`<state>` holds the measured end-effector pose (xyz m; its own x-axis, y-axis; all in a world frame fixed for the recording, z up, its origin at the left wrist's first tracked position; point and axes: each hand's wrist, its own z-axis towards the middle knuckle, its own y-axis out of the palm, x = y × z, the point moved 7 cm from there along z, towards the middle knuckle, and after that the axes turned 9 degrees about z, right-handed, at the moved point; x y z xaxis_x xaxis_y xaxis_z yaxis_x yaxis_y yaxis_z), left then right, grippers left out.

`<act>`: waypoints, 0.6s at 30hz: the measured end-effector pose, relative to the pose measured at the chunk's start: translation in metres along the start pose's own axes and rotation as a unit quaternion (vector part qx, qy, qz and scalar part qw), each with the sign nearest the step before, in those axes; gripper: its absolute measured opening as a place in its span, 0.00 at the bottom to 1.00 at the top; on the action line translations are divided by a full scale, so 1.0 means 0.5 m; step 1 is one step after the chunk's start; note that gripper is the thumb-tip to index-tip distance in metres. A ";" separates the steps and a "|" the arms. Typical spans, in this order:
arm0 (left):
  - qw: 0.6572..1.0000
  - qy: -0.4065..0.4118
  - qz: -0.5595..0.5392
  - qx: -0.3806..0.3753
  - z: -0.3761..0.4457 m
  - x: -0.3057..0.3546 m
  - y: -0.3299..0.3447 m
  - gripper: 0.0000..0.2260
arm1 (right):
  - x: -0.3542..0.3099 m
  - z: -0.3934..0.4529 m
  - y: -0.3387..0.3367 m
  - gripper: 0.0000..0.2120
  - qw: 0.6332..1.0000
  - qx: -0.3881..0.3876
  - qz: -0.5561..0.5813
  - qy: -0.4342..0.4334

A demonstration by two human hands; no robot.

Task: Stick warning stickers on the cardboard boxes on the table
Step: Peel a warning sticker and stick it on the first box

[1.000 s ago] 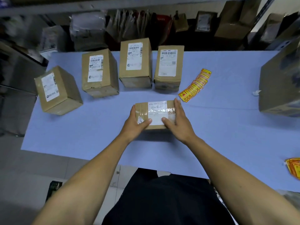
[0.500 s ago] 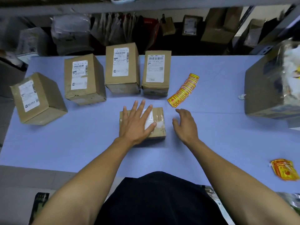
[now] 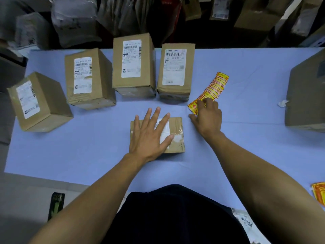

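Boxes (image 3: 156, 134): six on table (image 3: 88, 152); sticker piles (image 3: 211, 90): two.

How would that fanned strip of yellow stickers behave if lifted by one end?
The yellow stickers look thin and flat, so probably floppy and light. They overlap loosely, so they may slide apart. The right hand touches the near end.

Right hand (image 3: 207, 117) reached sticker strip (image 3: 213, 88)

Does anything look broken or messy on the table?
The box second from the left has a torn white label and sits crooked. The small box under the left hand has wrinkled tape. The yellow stickers are fanned out slantwise, at the right hand.
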<state>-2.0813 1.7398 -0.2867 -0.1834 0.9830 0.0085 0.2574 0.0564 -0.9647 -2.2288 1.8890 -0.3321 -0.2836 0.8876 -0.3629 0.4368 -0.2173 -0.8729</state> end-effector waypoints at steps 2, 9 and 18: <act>1.000 0.002 0.000 0.001 0.001 -0.001 0.000 0.31 | 0.003 0.006 0.003 0.27 1.000 -0.002 -0.015 0.000; 1.000 -0.001 0.002 -0.011 0.001 -0.003 0.001 0.31 | -0.015 -0.017 -0.003 0.12 0.995 0.023 -0.079 -0.061; 1.000 -0.005 -0.007 -0.014 -0.006 0.000 -0.008 0.31 | -0.028 -0.057 -0.024 0.07 0.981 0.094 -0.102 -0.138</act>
<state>-2.0797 1.7402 -0.2823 -0.1960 0.9804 0.0187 0.2818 0.0746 -0.9566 -2.2059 1.8905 -0.3073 -0.5802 0.7827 -0.2254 0.1888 -0.1399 -0.9720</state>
